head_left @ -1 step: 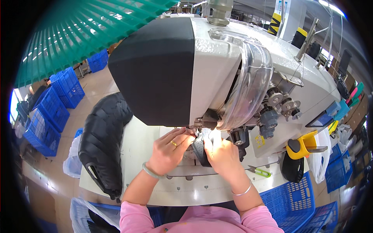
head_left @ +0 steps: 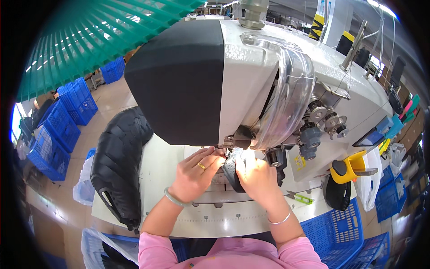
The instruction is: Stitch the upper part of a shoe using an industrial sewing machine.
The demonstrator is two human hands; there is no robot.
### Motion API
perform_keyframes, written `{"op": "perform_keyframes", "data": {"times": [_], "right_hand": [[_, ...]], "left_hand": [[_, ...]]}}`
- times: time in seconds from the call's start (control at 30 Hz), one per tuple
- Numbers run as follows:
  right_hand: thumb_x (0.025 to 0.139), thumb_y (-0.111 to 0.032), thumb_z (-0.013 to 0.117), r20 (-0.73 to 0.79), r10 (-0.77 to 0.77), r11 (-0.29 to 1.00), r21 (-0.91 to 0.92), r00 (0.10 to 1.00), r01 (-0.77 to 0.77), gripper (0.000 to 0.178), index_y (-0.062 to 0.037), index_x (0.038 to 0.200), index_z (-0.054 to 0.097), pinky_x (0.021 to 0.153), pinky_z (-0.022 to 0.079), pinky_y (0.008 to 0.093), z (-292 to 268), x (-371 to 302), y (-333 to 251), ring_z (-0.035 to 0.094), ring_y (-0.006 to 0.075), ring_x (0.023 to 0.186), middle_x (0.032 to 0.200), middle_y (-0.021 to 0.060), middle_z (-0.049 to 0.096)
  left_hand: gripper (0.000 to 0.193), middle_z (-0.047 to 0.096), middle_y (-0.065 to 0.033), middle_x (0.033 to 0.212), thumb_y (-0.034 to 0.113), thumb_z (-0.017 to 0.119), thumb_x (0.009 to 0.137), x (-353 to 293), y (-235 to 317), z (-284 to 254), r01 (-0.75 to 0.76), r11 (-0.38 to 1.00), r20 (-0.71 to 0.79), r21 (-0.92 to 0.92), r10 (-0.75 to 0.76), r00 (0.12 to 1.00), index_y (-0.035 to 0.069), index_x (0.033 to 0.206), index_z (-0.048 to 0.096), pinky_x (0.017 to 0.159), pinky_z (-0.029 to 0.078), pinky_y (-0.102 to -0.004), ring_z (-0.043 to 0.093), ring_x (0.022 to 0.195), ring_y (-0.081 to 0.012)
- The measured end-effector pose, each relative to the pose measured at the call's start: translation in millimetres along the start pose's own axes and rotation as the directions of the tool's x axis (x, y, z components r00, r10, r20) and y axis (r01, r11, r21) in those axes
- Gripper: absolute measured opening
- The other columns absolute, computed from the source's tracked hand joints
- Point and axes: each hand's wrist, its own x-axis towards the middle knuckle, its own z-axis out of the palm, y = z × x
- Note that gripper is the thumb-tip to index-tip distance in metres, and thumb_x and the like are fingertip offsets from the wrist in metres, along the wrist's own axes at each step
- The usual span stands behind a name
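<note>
Under the head of a white and black sewing machine (head_left: 251, 80), a small dark grey piece with a dotted surface (head_left: 230, 174) lies by the presser foot (head_left: 227, 151). My left hand (head_left: 195, 174), with a ring and a bangle, is closed, its fingertips pinching the left edge of the piece close to the needle area. On the other side my right hand (head_left: 256, 178) grips the piece, fingers bent and brightly lit by the machine lamp. The fingertips of both hands are partly hidden under the machine head.
A stack of black padded pieces (head_left: 117, 166) lies along the table's left edge. Green thread snips (head_left: 299, 197), a yellow holder (head_left: 348, 168) and a black pouch-like piece (head_left: 337, 193) are at right. Blue crates (head_left: 333, 231) stand below; a green slatted shade (head_left: 103, 40) hangs upper left.
</note>
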Motion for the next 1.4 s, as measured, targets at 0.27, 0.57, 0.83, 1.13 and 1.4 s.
{"op": "perform_keyframes", "data": {"times": [0.27,0.57,0.83,1.13,1.4], "right_hand": [[0.080,-0.031,0.067,0.012,0.061,0.966,0.252,0.998,-0.062,0.021,-0.0112,0.088,0.069,0.058,0.053,0.0449,8,14,24,0.063,0.0370,0.064,0.076,0.0127,0.068],[0.084,-0.037,0.065,0.315,0.050,0.982,0.157,0.948,-0.104,0.036,-0.0116,0.110,0.067,0.093,0.047,0.0447,8,26,41,0.059,0.0373,0.101,0.106,0.0150,0.068],[0.081,-0.036,0.070,0.280,0.006,0.987,0.152,0.960,-0.051,0.043,-0.0078,0.113,0.066,0.094,0.046,0.0443,17,24,41,0.060,0.0380,0.100,0.112,0.0156,0.066],[0.063,-0.008,0.066,-0.181,-0.297,0.954,-0.003,0.938,0.301,0.047,0.0053,0.108,0.064,0.104,0.043,0.0526,16,-14,26,0.058,0.0402,0.106,0.104,0.0227,0.062],[0.068,-0.001,0.060,-0.301,-0.266,0.953,0.059,0.916,0.296,0.045,0.0042,0.112,0.064,0.103,0.043,0.0517,26,-14,26,0.059,0.0404,0.105,0.103,0.0218,0.063]], "left_hand": [[0.023,0.063,-0.0119,0.090,0.000,0.066,0.070,8,15,-3,-0.131,0.965,0.060,0.226,0.121,0.991,-0.003,0.094,0.066,0.071,0.060,-0.0327,0.067,0.081,-0.0254],[0.022,0.064,-0.0132,0.091,0.000,0.066,0.073,10,15,-4,-0.199,0.937,0.121,0.289,0.170,0.978,-0.005,0.095,0.066,0.068,0.058,-0.0322,0.066,0.080,-0.0253],[0.009,0.069,-0.0088,0.083,0.005,0.069,0.078,7,-21,-1,0.466,0.835,0.043,-0.292,-0.475,0.879,0.002,0.087,0.068,0.067,0.051,-0.0307,0.063,0.076,-0.0193],[0.010,0.058,-0.0103,0.068,0.002,0.057,0.086,-7,-34,31,0.682,0.491,0.271,-0.543,-0.666,0.695,-0.003,0.092,0.062,0.058,0.044,-0.0319,0.053,0.061,-0.0184],[0.011,0.063,-0.0168,0.068,0.007,0.061,0.086,-2,-25,27,0.690,0.597,0.160,-0.409,-0.698,0.698,-0.002,0.091,0.064,0.056,0.043,-0.0367,0.057,0.057,-0.0213]]}}
